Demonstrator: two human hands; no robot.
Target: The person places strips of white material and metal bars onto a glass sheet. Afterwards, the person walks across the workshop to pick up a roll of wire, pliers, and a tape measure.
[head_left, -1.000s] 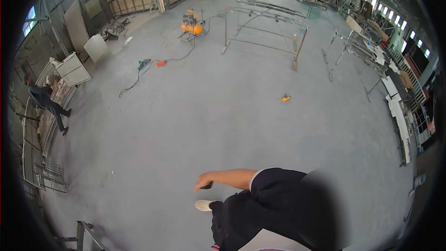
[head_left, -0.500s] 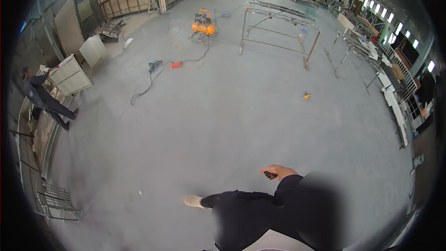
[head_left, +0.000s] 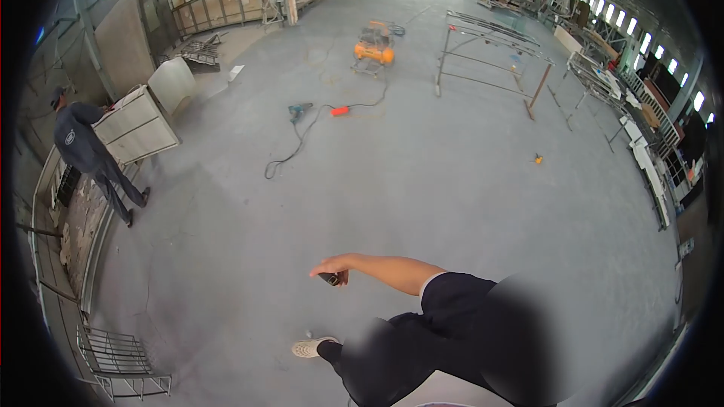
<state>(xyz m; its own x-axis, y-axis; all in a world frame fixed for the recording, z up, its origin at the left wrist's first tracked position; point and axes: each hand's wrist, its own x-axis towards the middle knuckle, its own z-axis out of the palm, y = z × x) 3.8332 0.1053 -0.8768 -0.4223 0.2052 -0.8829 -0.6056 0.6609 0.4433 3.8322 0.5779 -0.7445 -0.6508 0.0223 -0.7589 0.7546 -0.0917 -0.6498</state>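
My right hand [head_left: 332, 268] hangs out over the grey floor at the lower middle, with its fingers around a small black object [head_left: 329, 278]. The object is partly covered by the hand, and its kind is hard to make out. Below the hand, my light-coloured shoe [head_left: 307, 348] rests on the floor beneath a dark trouser leg. A dark sleeve with a pale edge covers my upper arm. My left hand is out of view.
An orange compressor [head_left: 374, 47], a green power tool [head_left: 299, 111] and a red block on a cable [head_left: 340, 111] sit ahead. Metal frames [head_left: 483, 81] stand to the right. At left, a person [head_left: 84, 143] in dark clothes stands by a pale panel [head_left: 139, 130]. A metal rack [head_left: 117, 354] lies lower left.
The view has turned left, so the compressor and frames appear farther right. My right arm swung in toward my body and is now stretched out again. The person at left now appears nearer.
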